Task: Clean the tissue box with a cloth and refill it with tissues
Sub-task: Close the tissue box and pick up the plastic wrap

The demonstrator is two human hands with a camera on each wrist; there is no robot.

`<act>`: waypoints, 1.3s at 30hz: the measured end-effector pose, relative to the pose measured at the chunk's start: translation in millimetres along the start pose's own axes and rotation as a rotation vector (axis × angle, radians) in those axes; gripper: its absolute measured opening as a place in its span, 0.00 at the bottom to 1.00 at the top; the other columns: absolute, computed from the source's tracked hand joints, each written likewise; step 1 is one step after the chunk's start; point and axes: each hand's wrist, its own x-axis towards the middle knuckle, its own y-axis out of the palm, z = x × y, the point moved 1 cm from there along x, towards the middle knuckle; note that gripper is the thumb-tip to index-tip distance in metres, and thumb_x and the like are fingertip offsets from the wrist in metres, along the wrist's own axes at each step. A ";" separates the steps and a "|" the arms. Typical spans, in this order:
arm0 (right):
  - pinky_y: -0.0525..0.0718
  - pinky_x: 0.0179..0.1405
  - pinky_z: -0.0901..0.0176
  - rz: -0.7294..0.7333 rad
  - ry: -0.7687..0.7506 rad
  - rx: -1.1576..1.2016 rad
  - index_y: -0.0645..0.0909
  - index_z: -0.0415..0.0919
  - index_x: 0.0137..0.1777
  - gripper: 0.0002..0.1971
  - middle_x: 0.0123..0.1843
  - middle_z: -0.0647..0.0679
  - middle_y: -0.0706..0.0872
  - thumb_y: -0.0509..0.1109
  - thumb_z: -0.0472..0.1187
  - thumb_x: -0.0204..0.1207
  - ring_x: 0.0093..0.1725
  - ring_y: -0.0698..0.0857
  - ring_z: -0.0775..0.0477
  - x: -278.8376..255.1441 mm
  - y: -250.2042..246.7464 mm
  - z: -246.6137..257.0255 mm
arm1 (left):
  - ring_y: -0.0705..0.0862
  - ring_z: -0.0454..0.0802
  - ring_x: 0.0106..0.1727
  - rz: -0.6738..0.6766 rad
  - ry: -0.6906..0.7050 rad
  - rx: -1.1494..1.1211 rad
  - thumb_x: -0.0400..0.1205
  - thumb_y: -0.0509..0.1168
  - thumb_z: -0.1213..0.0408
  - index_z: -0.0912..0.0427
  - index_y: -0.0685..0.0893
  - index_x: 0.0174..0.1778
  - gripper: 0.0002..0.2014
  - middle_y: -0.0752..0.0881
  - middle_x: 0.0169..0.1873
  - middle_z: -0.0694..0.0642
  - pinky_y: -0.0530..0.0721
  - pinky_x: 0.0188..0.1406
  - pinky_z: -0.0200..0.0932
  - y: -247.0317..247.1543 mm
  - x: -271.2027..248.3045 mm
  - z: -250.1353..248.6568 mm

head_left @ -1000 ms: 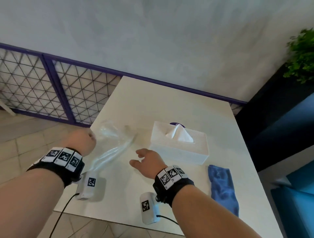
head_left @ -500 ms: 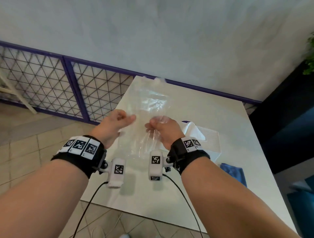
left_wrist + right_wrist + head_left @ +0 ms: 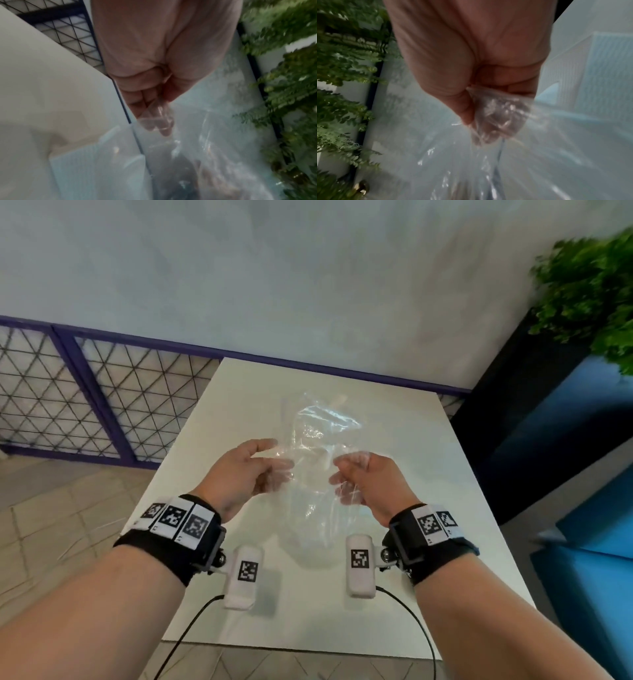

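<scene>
A lattice railing (image 3: 85,402) with purple bars is seen at nine o'clock, beyond the white table (image 3: 445,542). The left hand (image 3: 239,474) is raised above the table at about ten o'clock from its centre, and one edge of a clear plastic wrapper (image 3: 318,446) is pinched between its thumb and curled fingers; in the left wrist view the fingertips (image 3: 159,125) are seen through the film. The wrapper is stretched between the two hands and is lifted clear of the tabletop, its crumpled top reaching toward twelve o'clock. The wrapper's other edge is grasped by the right hand (image 3: 370,484), at about two o'clock from the table's centre, with the film bunched inside clenched fingers (image 3: 489,134). The tissue box (image 3: 590,70), white and ribbed, is seen only in the wrist views, standing on the table; in the head view it is hidden. Whether it lies directly beneath the wrapper cannot be told. A green plant (image 3: 589,292) is seen at one o'clock, above a dark cabinet (image 3: 507,412).
</scene>
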 end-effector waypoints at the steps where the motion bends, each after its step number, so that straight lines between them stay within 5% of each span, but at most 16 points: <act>1: 0.87 0.36 0.54 -0.014 0.000 -0.008 0.83 0.38 0.51 0.05 0.37 0.44 0.90 0.69 0.39 0.80 0.33 0.83 0.46 -2.8 -5.7 -1.1 | 0.86 0.65 0.53 0.030 -0.030 -0.054 0.85 0.62 0.63 0.62 0.76 0.67 0.15 0.89 0.53 0.65 0.84 0.54 0.57 7.4 -0.1 1.2; 3: 0.87 0.37 0.53 -0.027 0.003 -0.004 0.84 0.38 0.51 0.06 0.38 0.44 0.90 0.69 0.39 0.80 0.33 0.83 0.46 -7.4 -15.4 -2.8 | 0.87 0.63 0.52 0.106 -0.068 -0.031 0.78 0.69 0.50 0.60 0.77 0.63 0.23 0.88 0.55 0.64 0.84 0.53 0.56 20.0 1.0 4.2; 6: 0.87 0.38 0.52 -0.034 -0.001 0.029 0.84 0.38 0.54 0.07 0.39 0.42 0.90 0.69 0.39 0.80 0.34 0.84 0.45 -14.5 -29.6 -3.0 | 0.89 0.59 0.43 0.146 -0.034 0.141 0.69 0.79 0.59 0.58 0.77 0.61 0.27 0.87 0.42 0.63 0.86 0.49 0.56 36.2 3.8 7.2; 8: 0.86 0.37 0.52 -0.056 -0.012 0.079 0.84 0.42 0.57 0.09 0.38 0.42 0.89 0.66 0.34 0.80 0.33 0.84 0.45 -19.7 -40.0 -3.9 | 0.89 0.58 0.38 0.109 -0.016 0.157 0.76 0.73 0.70 0.60 0.77 0.63 0.20 0.89 0.42 0.68 0.88 0.45 0.53 43.2 6.5 6.5; 11: 0.84 0.33 0.52 -0.093 -0.046 0.191 0.83 0.45 0.60 0.15 0.33 0.40 0.87 0.62 0.30 0.80 0.27 0.82 0.45 -27.3 -54.3 -9.2 | 0.90 0.59 0.38 0.188 -0.040 0.095 0.82 0.65 0.71 0.58 0.79 0.61 0.12 0.91 0.45 0.67 0.90 0.39 0.48 48.7 4.2 2.6; 14: 0.82 0.32 0.52 -0.098 -0.044 0.309 0.82 0.45 0.63 0.17 0.32 0.39 0.85 0.61 0.29 0.81 0.23 0.81 0.44 -32.0 -62.9 -14.6 | 0.89 0.65 0.40 0.316 -0.065 0.128 0.83 0.63 0.69 0.51 0.80 0.58 0.11 0.90 0.44 0.69 0.89 0.38 0.48 54.7 -0.2 2.7; 18: 0.83 0.35 0.50 0.033 -0.068 0.359 0.77 0.55 0.68 0.21 0.38 0.37 0.88 0.63 0.32 0.81 0.28 0.85 0.40 -41.2 -69.3 -17.7 | 0.87 0.58 0.31 0.286 -0.017 0.046 0.80 0.65 0.75 0.57 0.83 0.56 0.12 0.90 0.36 0.64 0.84 0.36 0.47 62.2 0.6 2.6; 21: 0.84 0.24 0.57 0.040 -0.068 0.458 0.87 0.52 0.56 0.20 0.33 0.38 0.88 0.59 0.28 0.82 0.23 0.84 0.44 -44.7 -72.6 -19.5 | 0.84 0.52 0.28 0.313 -0.054 -0.157 0.73 0.65 0.83 0.54 0.91 0.41 0.18 0.88 0.30 0.57 0.82 0.26 0.39 68.8 -2.9 3.1; 24: 0.84 0.23 0.55 0.078 -0.057 0.609 0.88 0.33 0.42 0.06 0.33 0.36 0.88 0.69 0.31 0.72 0.24 0.82 0.43 -46.2 -75.8 -19.9 | 0.85 0.47 0.23 0.252 -0.142 -0.285 0.80 0.57 0.84 0.59 0.89 0.36 0.20 0.87 0.27 0.56 0.81 0.19 0.34 72.5 -0.4 11.6; 26: 0.85 0.33 0.47 0.170 -0.028 0.732 0.83 0.28 0.40 0.15 0.35 0.36 0.87 0.72 0.42 0.61 0.30 0.81 0.39 -47.8 -78.4 -18.2 | 0.83 0.46 0.22 0.192 -0.171 -0.279 0.82 0.58 0.81 0.61 0.85 0.41 0.13 0.86 0.28 0.57 0.80 0.18 0.33 74.1 -0.9 15.2; 29: 0.87 0.37 0.44 0.114 0.096 0.695 0.83 0.32 0.32 0.23 0.37 0.36 0.83 0.68 0.56 0.69 0.38 0.81 0.36 -46.5 -81.5 -15.5 | 0.79 0.53 0.33 0.167 -0.205 -0.225 0.79 0.59 0.79 0.60 0.90 0.36 0.17 0.87 0.37 0.59 0.79 0.28 0.42 72.9 1.0 18.7; 32: 0.83 0.31 0.56 0.042 0.034 0.366 0.83 0.37 0.42 0.10 0.42 0.37 0.81 0.73 0.38 0.61 0.35 0.82 0.42 -44.6 -82.3 -15.9 | 0.81 0.61 0.40 0.301 -0.328 -0.275 0.80 0.58 0.56 0.61 0.91 0.43 0.18 0.90 0.43 0.60 0.81 0.34 0.47 70.5 0.1 17.3; 35: 0.79 0.36 0.56 0.028 -0.020 0.224 0.82 0.42 0.48 0.17 0.42 0.43 0.83 0.68 0.29 0.57 0.37 0.81 0.43 -40.5 -85.0 -21.4 | 0.84 0.65 0.36 0.409 -0.423 -0.194 0.80 0.50 0.33 0.57 0.88 0.53 0.33 0.89 0.45 0.63 0.86 0.35 0.53 67.6 2.6 16.1; 37: 0.80 0.36 0.56 0.028 -0.080 0.143 0.83 0.46 0.49 0.21 0.45 0.47 0.84 0.67 0.26 0.57 0.38 0.81 0.45 -38.8 -85.9 -21.7 | 0.85 0.64 0.36 0.464 -0.379 -0.068 0.78 0.60 0.42 0.53 0.86 0.52 0.20 0.87 0.46 0.62 0.86 0.37 0.53 71.0 -1.4 12.2; 39: 0.84 0.41 0.52 0.019 -0.121 0.099 0.88 0.49 0.45 0.22 0.48 0.51 0.86 0.69 0.21 0.61 0.39 0.83 0.47 -37.6 -84.8 -20.9 | 0.83 0.60 0.35 0.491 -0.330 -0.021 0.74 0.65 0.63 0.52 0.83 0.47 0.07 0.83 0.45 0.64 0.86 0.36 0.49 71.2 -3.8 13.1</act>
